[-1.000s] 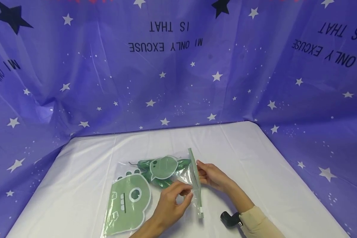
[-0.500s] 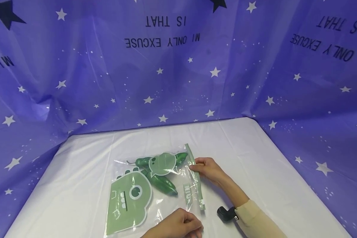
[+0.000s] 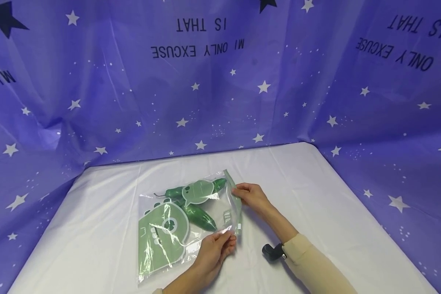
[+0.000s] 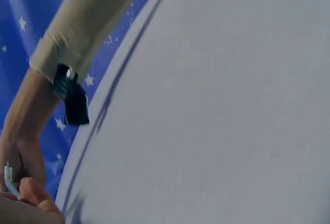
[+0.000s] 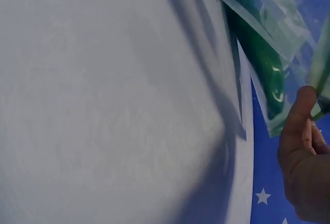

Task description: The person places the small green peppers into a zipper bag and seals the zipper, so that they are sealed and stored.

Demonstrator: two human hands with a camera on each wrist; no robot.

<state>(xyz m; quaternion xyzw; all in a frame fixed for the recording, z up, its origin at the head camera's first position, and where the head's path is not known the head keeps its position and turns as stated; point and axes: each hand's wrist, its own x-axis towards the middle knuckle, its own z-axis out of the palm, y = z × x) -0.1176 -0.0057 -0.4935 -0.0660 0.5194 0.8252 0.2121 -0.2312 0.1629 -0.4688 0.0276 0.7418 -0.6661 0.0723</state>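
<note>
A clear zip bag point(image 3: 202, 245) with green cartoon-creature prints and a green zip strip is raised at its right end. Inside are two long, glossy green vegetables point(image 3: 200, 217), one with a thin stem; their exact kind is unclear behind the print. My right hand point(image 3: 253, 197) pinches the zip edge near its upper part. Lower down, my left hand point(image 3: 214, 249) pinches the bag's near right corner, close to the white slider point(image 3: 239, 226). The right wrist view shows the right hand point(image 5: 304, 162) at the bag's edge. Only fingertips of the left hand point(image 4: 33, 203) appear in the left wrist view.
A white cloth covers the table point(image 3: 316, 212). Purple star-printed curtains point(image 3: 213, 94) stand behind and along both sides. A black device point(image 3: 273, 252) is strapped at the right wrist, by the beige sleeve point(image 3: 312, 261).
The left hand drew back toward the near edge, off the bag, then returned to grip its near corner. The right hand moved away from me and slightly left, lifting the bag's zip end.
</note>
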